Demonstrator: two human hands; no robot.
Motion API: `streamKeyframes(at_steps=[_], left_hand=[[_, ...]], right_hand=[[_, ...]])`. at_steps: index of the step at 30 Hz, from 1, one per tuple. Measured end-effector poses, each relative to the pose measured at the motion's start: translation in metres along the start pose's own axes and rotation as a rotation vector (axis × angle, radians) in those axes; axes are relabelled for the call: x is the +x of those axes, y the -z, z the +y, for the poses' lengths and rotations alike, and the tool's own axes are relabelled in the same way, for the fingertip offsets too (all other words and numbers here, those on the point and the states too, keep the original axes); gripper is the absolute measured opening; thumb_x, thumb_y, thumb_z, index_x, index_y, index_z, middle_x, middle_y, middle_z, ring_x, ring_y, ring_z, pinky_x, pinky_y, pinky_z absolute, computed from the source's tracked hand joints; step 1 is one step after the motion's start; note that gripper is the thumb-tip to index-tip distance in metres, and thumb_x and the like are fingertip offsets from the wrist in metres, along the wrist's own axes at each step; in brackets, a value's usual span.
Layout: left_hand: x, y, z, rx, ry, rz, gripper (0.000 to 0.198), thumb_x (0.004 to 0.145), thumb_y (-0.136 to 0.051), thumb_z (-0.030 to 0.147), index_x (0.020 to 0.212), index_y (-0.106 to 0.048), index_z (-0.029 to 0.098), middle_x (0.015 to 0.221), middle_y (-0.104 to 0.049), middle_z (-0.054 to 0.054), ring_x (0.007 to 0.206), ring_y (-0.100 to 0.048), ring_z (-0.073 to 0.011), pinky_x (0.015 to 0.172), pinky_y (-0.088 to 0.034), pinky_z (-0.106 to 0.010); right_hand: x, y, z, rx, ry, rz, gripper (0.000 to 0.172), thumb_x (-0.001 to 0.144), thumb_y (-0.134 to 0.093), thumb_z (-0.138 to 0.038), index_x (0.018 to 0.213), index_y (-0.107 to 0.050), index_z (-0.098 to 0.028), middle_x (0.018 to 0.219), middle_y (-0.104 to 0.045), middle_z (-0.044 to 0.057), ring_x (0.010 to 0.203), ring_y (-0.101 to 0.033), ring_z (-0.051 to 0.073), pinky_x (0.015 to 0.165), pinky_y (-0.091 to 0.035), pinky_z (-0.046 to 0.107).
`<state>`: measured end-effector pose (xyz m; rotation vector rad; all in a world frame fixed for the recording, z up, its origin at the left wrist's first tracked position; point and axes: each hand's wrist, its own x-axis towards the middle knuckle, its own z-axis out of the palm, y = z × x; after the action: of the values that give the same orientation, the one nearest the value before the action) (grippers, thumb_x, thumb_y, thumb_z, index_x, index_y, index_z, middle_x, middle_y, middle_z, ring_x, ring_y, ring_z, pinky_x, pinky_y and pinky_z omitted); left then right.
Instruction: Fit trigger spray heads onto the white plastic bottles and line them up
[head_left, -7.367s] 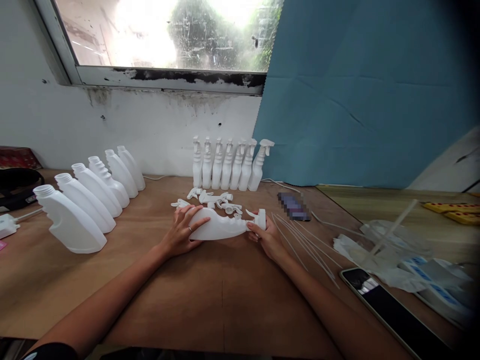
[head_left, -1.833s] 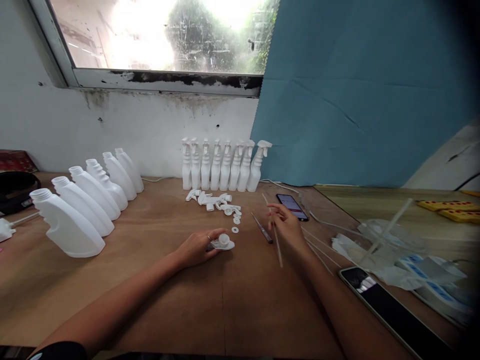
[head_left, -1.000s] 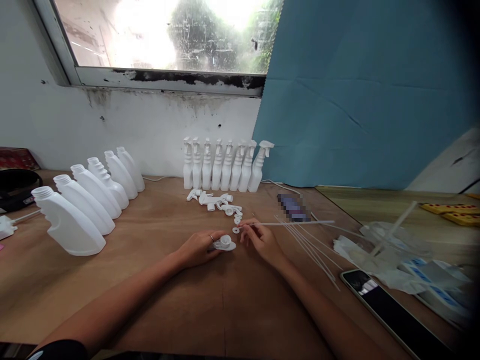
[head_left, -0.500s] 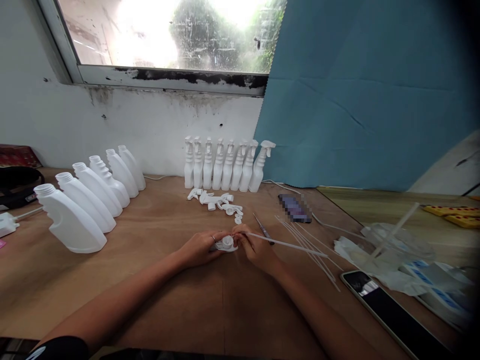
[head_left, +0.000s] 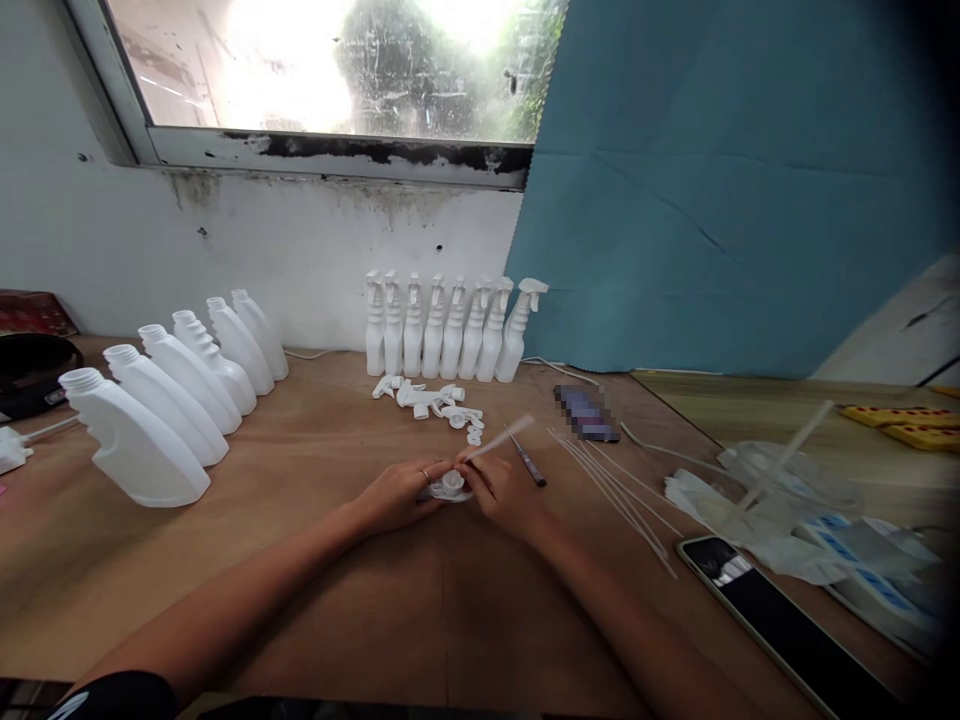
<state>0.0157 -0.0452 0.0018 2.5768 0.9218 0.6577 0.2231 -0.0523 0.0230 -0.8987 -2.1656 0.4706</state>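
My left hand (head_left: 401,495) is closed round a white spray head (head_left: 451,484) at the middle of the table, its round collar facing up. Right beside it, my right hand (head_left: 499,490) pinches a thin translucent tube (head_left: 499,438), whose free end points up and to the right and looks blurred. The fingertips of both hands meet, and they hide the lower end of the tube. Loose white spray heads (head_left: 420,397) and small white rings (head_left: 474,437) lie just beyond my hands. To the right is a slim craft knife (head_left: 529,464).
Open white bottles (head_left: 142,445) stand in a row at left; bottles with spray heads (head_left: 453,335) line the wall. Thin tubes (head_left: 619,495), a pixelated phone (head_left: 587,413), a larger phone (head_left: 780,620), a plastic cup (head_left: 787,475) and a power strip (head_left: 862,570) are at right.
The tube in my right hand has swung from pointing right, across the loose tubes, to pointing up and right. The view has shifted slightly.
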Motion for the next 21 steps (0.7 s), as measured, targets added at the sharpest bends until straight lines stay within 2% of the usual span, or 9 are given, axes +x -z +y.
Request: streamKeyframes(at_steps=[3, 8, 14, 17, 21], left_hand=[[0.000, -0.001, -0.002, 0.002, 0.010, -0.004, 0.054, 0.085, -0.056, 0.029, 0.136, -0.039, 0.028, 0.115, -0.061, -0.005, 0.100, -0.059, -0.0196, 0.087, -0.044, -0.028], [0.000, -0.001, -0.002, 0.002, 0.021, -0.011, 0.054, 0.085, -0.056, 0.029, 0.136, -0.040, 0.029, 0.112, -0.062, -0.004, 0.097, -0.059, -0.0189, 0.085, -0.045, -0.027], [-0.001, -0.005, -0.005, -0.057, -0.009, -0.006, 0.039, 0.085, -0.054, 0.025, 0.125, -0.051, 0.025, 0.117, -0.061, -0.005, 0.104, -0.058, -0.0193, 0.090, -0.044, -0.028], [0.000, -0.004, -0.004, -0.095, 0.006, -0.008, 0.038, 0.085, -0.054, 0.025, 0.123, -0.053, 0.024, 0.116, -0.061, -0.006, 0.103, -0.058, -0.0191, 0.089, -0.044, -0.028], [0.002, 0.000, 0.001, -0.186, 0.046, -0.004, 0.049, 0.084, -0.056, 0.025, 0.132, -0.044, 0.026, 0.117, -0.060, -0.003, 0.100, -0.058, -0.0171, 0.089, -0.043, -0.028]], right_hand=[[0.002, -0.004, 0.000, 0.039, -0.027, 0.033, 0.013, 0.092, -0.045, -0.027, 0.083, -0.052, -0.021, 0.077, -0.059, 0.003, 0.069, -0.055, 0.016, 0.065, -0.043, 0.027], [0.003, -0.008, 0.001, 0.047, -0.081, 0.077, 0.018, 0.091, -0.046, -0.027, 0.075, -0.050, -0.021, 0.067, -0.055, 0.001, 0.061, -0.051, 0.015, 0.055, -0.039, 0.026], [0.003, -0.012, -0.002, -0.020, 0.029, 0.023, 0.026, 0.091, -0.043, -0.025, 0.065, -0.042, -0.022, 0.062, -0.049, 0.000, 0.057, -0.046, 0.014, 0.055, -0.035, 0.026], [0.003, -0.016, -0.001, -0.007, 0.008, 0.035, 0.025, 0.091, -0.043, -0.025, 0.067, -0.044, -0.021, 0.064, -0.050, 0.000, 0.059, -0.047, 0.014, 0.057, -0.036, 0.026], [-0.002, -0.018, 0.007, 0.087, -0.058, 0.092, 0.016, 0.093, -0.042, -0.027, 0.083, -0.052, -0.020, 0.075, -0.055, 0.001, 0.069, -0.052, 0.015, 0.066, -0.043, 0.027]])
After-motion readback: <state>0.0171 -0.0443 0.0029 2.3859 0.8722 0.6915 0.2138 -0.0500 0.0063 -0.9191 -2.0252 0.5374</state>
